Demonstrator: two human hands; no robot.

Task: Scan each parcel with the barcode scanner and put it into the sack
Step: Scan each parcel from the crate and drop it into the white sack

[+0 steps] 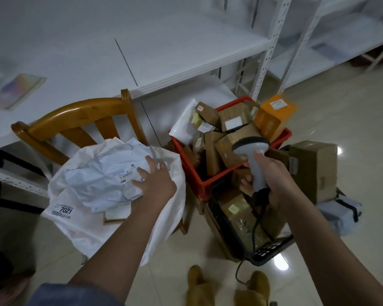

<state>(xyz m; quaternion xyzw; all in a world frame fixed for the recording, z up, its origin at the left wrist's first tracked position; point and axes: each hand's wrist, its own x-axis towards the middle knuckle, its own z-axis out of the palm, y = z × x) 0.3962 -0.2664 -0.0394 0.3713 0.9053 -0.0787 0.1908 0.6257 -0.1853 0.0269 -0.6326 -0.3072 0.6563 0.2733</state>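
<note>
Parcel in hand now is a crumpled white soft plastic mailer bag (102, 180) with a printed label, lying at the mouth of the white woven sack (164, 217) draped over the brown wooden chair (75, 120). Left hand (156, 181) rests on the mailer with fingers spread, pressing rather than pinching. Right hand (272, 184) is wrapped round the handle of the grey corded barcode scanner (252, 160), head pointing toward the red plastic crate (208, 182) heaped with brown cardboard boxes (228, 149) and one orange carton (274, 117). More boxes sit in a black basket (268, 255) below, another brown box (312, 168) to the right. Mailer looks light, floppy and slick, likely to slide or bunch, so it is best pushed flat-palmed or taken by a gathered fold, label side up. Cardboard boxes look stiff, probably heavier; take them across opposite faces. Sack mouth is slack and may fold shut.
</note>
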